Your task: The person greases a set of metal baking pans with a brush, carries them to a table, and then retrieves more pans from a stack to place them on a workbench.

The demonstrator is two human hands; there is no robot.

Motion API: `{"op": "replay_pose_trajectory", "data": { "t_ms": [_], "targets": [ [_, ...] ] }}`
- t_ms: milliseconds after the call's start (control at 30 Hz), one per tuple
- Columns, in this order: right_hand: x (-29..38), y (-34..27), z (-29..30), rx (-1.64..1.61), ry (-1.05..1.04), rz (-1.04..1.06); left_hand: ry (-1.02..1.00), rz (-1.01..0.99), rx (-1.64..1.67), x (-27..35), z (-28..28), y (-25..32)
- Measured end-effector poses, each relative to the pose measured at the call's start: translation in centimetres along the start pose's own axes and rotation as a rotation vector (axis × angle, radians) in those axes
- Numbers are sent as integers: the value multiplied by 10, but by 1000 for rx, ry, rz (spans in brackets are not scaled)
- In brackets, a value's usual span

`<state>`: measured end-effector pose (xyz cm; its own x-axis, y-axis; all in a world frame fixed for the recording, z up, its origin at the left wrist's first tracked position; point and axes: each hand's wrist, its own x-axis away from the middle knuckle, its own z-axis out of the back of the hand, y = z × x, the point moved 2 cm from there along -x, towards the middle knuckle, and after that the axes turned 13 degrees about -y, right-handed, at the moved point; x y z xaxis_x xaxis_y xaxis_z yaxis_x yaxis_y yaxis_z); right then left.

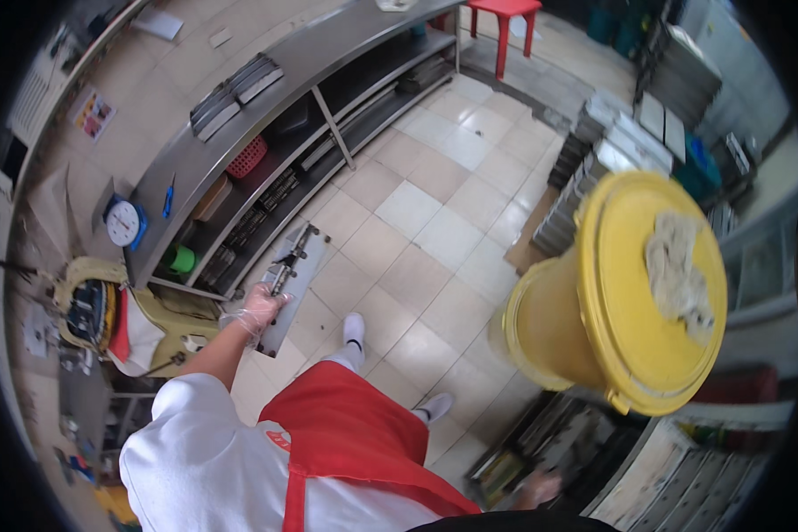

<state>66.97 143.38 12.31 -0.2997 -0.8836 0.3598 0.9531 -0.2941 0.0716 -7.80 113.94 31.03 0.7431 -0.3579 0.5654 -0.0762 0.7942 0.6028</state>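
Note:
My left hand (261, 308), in a clear plastic glove, grips a flat metal plate (302, 286) by the bar fixed along it. Dark knob-like fittings sit on the plate, which hangs tilted above the tiled floor beside the steel counter. Low at the right, my right hand (540, 487) also looks gloved; it is blurred and partly hidden by a dark shape. Beside it are dark trays or pans (505, 473) stacked low down. Whether this hand holds anything cannot be told.
A yellow lidded bin (595, 279) with a crumpled cloth (679, 269) on top stands at my right. A steel counter (306, 50) runs along the left, with a dial scale (123, 223), a blue-handled tool (169, 197) and metal pans (236, 93). Stacked pans (585, 179) stand beyond the bin.

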Motion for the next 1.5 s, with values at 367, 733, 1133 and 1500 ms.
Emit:
{"op": "replay_pose_trajectory", "data": {
  "t_ms": [367, 733, 1133, 1500],
  "targets": [
    [135, -322, -10, -164, -357, 432, 153, -307, 817, -125, 241, -38],
    [241, -914, 157, -722, -505, 1206, 487, -272, 472, -270, 532, 92],
    [481, -1569, 203, -1276, -1970, 1094, 747, 118, -415, -617, 700, 172],
    [503, -1745, 100, -903, -2090, 784, 556, 253, -355, -754, 714, 199]
  ]
}}
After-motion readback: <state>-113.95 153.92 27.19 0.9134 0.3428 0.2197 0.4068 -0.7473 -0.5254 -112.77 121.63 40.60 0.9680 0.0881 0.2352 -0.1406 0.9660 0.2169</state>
